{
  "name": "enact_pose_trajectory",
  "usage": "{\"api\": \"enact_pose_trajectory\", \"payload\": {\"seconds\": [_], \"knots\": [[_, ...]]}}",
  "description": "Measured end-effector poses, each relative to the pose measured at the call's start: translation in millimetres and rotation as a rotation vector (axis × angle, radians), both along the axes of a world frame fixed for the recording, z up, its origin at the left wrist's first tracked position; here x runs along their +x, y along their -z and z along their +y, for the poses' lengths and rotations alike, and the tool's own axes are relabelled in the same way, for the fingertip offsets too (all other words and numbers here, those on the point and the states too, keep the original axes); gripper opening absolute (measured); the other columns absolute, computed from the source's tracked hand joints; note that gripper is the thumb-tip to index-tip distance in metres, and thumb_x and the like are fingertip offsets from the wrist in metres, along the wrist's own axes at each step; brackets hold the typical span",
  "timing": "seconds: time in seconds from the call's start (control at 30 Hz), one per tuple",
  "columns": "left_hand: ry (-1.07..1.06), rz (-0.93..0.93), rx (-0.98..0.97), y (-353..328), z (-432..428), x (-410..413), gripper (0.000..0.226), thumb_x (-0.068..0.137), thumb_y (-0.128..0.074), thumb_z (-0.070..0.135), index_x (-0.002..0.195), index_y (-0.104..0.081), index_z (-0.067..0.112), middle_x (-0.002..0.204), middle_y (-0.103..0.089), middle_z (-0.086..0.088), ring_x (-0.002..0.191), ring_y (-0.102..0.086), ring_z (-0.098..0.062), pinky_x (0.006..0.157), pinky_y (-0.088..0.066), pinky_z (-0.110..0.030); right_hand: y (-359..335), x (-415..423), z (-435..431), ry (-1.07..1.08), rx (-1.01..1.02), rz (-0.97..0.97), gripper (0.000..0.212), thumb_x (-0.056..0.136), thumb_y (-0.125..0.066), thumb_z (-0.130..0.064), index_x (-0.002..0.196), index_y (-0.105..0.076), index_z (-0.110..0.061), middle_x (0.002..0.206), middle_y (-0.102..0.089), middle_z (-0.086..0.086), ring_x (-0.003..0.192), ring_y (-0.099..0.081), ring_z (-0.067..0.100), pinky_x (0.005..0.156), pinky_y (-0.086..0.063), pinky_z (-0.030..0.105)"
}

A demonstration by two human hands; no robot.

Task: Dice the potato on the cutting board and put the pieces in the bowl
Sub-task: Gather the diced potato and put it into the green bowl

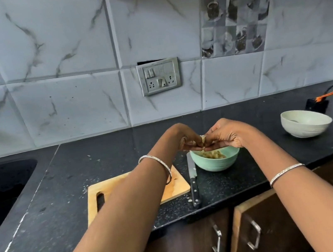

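Left hand (187, 141) and right hand (229, 136) pinch a potato piece (203, 140) above the green bowl (217, 163). A knife (193, 179) lies beside it.

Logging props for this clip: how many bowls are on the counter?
2. A green bowl holding potato pieces sits just right of the knife; a pale bowl stands farther right, nearer the wall. Nothing suggests a hidden one.

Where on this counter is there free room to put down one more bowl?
Bare counter lies between the green bowl and the white bowl, and between the sink and the cutting board. Crowded: the green bowl, where left hand and right hand pinch a potato piece, knife alongside.
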State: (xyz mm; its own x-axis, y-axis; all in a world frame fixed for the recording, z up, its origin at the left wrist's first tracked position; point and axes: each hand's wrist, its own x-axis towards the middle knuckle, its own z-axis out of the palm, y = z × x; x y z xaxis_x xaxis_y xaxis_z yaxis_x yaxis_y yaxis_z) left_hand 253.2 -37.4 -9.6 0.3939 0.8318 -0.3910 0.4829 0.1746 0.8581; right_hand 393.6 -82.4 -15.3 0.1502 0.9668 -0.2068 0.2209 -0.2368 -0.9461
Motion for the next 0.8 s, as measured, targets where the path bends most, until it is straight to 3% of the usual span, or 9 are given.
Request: {"api": "enact_pose_trajectory", "payload": {"seconds": [0.07,0.17,0.23,0.3,0.4,0.47,0.57,0.67,0.8], "knots": [[0.003,0.045,0.109,11,-1,13,0.005,0.087,-0.062,-0.01,0.087,-0.058,-0.01,0.112,-0.066,-0.022,0.054,-0.066,-0.016,0.054,-0.056,-0.024,5,7,-1,0.059,0.009,-0.154,0.012,0.079,-0.067,0.022,0.091,-0.067,0.018,0.081,-0.068,0.025,0.064,-0.07,0.029,0.053,-0.06,0.029],[-0.001,0.151,0.327,34,9,26,0.03,0.066,-0.071,-0.008,0.096,-0.07,-0.005,0.099,-0.071,-0.022,0.079,-0.072,-0.028,0.07,-0.062,-0.039,15,12,2,0.102,0.031,-0.422,0.009,0.081,-0.071,0.008,0.088,-0.076,0.006,0.08,-0.073,0.021,0.066,-0.069,0.025,0.069,-0.063,0.036],[-0.001,0.198,0.431,36,8,27,0.027,0.072,-0.069,-0.003,0.098,-0.074,0.001,0.096,-0.072,-0.017,0.083,-0.072,-0.029,0.076,-0.062,-0.042,17,11,3,0.097,0.034,-0.477,0.01,0.083,-0.068,0.005,0.086,-0.077,0.003,0.085,-0.074,0.023,0.074,-0.072,0.03,0.08,-0.062,0.044],[-0.016,0.23,0.549,30,2,24,0.021,0.078,-0.076,0.006,0.099,-0.076,0.008,0.097,-0.073,-0.012,0.086,-0.071,-0.026,0.08,-0.061,-0.039,14,11,5,0.139,0.047,-0.502,0.011,0.085,-0.064,0.004,0.087,-0.074,0.006,0.087,-0.073,0.025,0.078,-0.075,0.034,0.076,-0.063,0.048],[-0.066,0.232,0.749,26,-3,20,0.017,0.075,-0.083,0.015,0.091,-0.078,0.019,0.092,-0.075,-0.004,0.085,-0.071,-0.022,0.081,-0.059,-0.036,11,9,2,0.213,0.101,-0.719,0.009,0.086,-0.069,-0.004,0.083,-0.076,0.001,0.075,-0.075,0.013,0.069,-0.074,0.024,0.068,-0.063,0.035],[-0.101,0.22,0.819,29,-4,18,0.016,0.073,-0.084,0.015,0.085,-0.076,0.022,0.085,-0.075,-0.003,0.082,-0.072,-0.021,0.078,-0.059,-0.036,12,7,-3,0.279,0.177,-0.864,0.003,0.081,-0.079,-0.01,0.081,-0.079,-0.007,0.077,-0.075,0.007,0.08,-0.072,0.022,0.068,-0.057,0.03],[-0.07,0.232,0.921,34,-9,16,0.014,0.077,-0.078,0.012,0.081,-0.075,0.025,0.086,-0.074,0.0,0.085,-0.069,-0.021,0.074,-0.058,-0.035,18,6,-7,0.248,0.183,-0.951,0.01,0.079,-0.081,-0.007,0.088,-0.081,-0.012,0.098,-0.074,0.009,0.103,-0.066,0.028,0.08,-0.055,0.034],[0.034,0.276,0.96,37,-9,13,0.044,0.08,-0.053,-0.006,0.089,-0.078,0.028,0.105,-0.073,0.002,0.095,-0.067,-0.021,0.071,-0.053,-0.03,18,7,-12,0.142,0.172,-0.99,0.026,0.089,-0.066,0.001,0.098,-0.082,-0.017,0.112,-0.074,0.006,0.116,-0.06,0.028,0.093,-0.054,0.039],[0.071,0.187,0.951,25,-6,-12,0.022,0.084,-0.069,0.014,0.102,-0.077,0.023,0.104,-0.075,0.002,0.099,-0.068,-0.015,0.09,-0.054,-0.033,12,1,-17,0.245,0.335,-0.872,0.023,0.093,-0.062,-0.005,0.087,-0.081,-0.015,0.092,-0.077,0.0,0.101,-0.067,0.027,0.097,-0.051,0.041]]}}
